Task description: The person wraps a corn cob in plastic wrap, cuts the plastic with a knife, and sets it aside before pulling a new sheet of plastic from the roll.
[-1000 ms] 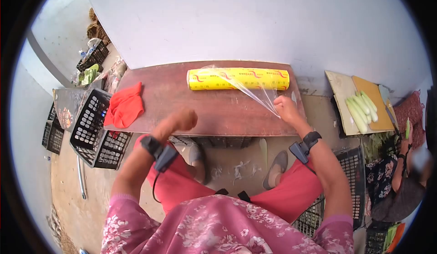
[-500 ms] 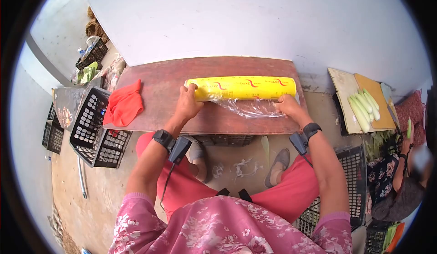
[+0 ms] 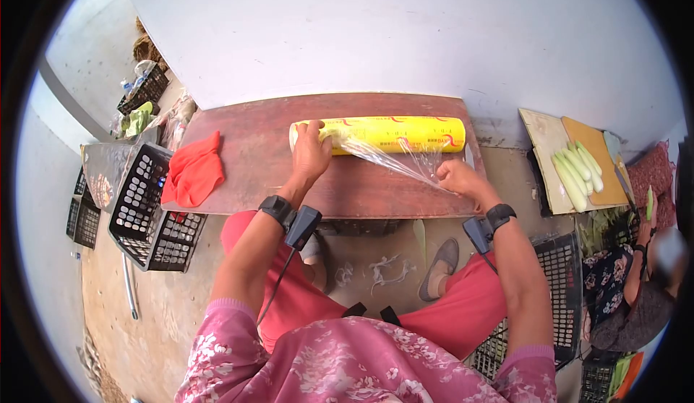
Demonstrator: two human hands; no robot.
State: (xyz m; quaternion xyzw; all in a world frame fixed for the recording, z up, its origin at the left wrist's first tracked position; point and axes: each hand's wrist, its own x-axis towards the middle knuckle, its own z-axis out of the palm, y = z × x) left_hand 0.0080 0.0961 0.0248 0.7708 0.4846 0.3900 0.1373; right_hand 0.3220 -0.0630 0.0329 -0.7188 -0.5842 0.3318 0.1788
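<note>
A yellow printed roll of cling film lies crosswise near the back of the reddish-brown wooden table. My left hand is closed on the roll near its left end, fingers over the top. In a closed pinch, my right hand holds the loose edge of clear film, just in front of the roll's right end. The film stretches in a gathered, slanting sheet between the roll and that hand. What the left fingertips press on is partly hidden.
A red cloth lies on the table's left side, beside black plastic crates. To the right, long pale green vegetables rest on a board. Another person sits at the far right, holding a green vegetable.
My right hand has pulled the film's edge slightly toward me, away from the roll. My left hand has shifted right and farther over the roll. The film is now stretched diagonally.
</note>
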